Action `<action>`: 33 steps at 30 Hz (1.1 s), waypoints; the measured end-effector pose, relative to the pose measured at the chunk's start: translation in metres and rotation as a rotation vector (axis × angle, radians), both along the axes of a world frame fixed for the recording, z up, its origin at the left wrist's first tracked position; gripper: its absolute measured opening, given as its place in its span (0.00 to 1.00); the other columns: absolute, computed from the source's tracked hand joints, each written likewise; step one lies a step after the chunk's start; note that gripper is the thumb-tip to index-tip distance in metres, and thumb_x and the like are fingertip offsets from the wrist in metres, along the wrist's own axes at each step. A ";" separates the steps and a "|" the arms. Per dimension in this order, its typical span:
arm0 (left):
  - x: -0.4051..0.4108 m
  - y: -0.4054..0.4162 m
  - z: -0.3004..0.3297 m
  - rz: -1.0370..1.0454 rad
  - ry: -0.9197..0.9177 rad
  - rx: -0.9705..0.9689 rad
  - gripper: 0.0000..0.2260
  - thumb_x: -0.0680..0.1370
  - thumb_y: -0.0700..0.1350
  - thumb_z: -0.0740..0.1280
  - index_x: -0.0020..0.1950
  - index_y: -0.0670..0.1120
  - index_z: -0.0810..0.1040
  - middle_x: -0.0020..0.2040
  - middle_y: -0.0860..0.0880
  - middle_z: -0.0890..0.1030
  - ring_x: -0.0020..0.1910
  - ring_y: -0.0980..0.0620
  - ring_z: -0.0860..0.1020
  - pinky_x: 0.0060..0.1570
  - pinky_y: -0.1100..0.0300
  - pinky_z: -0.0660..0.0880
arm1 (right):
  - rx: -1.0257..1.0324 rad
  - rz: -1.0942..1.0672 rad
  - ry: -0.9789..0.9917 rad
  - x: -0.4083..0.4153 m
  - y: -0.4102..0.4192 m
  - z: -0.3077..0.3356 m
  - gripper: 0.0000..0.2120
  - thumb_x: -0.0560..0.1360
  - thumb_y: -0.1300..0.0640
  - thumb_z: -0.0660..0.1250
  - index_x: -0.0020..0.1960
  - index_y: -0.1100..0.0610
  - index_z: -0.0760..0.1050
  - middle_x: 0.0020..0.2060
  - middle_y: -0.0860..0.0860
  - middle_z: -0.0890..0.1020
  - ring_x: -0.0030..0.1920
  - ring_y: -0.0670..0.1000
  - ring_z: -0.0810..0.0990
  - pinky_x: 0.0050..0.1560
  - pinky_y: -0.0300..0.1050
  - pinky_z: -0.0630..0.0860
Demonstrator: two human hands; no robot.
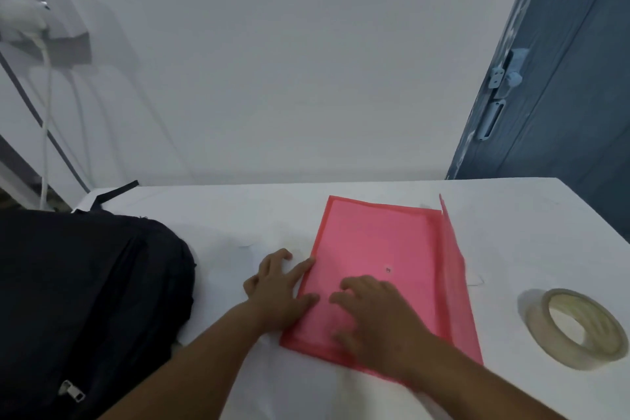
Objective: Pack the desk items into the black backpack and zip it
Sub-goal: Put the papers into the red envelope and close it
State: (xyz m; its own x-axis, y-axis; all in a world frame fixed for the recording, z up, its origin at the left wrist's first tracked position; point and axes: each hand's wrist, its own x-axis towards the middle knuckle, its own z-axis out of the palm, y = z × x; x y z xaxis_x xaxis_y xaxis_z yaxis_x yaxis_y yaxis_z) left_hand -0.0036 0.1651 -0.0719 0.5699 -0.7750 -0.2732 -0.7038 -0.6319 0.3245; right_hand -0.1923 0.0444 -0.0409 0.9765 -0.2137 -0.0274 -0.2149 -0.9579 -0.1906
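Backpack: the black fabric backpack (85, 300) lies on its side at our left on the white table (511, 215), a metal zip pull (71, 392) showing near its lower edge; we cannot tell whether its main opening is unzipped.
Left hand: our left hand (276, 286) rests on the table at the folder's left edge, fingers spread and fairly straight, fingertips touching that edge, gripping nothing.
Folder: the flat pink plastic document folder (381, 242) lies in the middle of the table, its flap standing up along the right side.
Right hand: our right hand (371, 314) presses flat on the folder's face, fingers spread, not curled round it.
Tape: a roll of clear adhesive tape (576, 327) lies flat at our right, well apart from the folder.
Progress: we judge the task barely begun; folder and tape are both outside the bag, so packing and zipping remain.
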 end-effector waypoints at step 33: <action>0.082 0.056 0.023 0.062 0.049 -0.092 0.16 0.74 0.58 0.72 0.59 0.55 0.76 0.65 0.50 0.67 0.68 0.46 0.64 0.61 0.53 0.72 | 0.253 -1.060 -0.386 -0.007 0.121 -0.055 0.44 0.68 0.31 0.71 0.73 0.51 0.56 0.71 0.52 0.68 0.72 0.56 0.66 0.68 0.57 0.71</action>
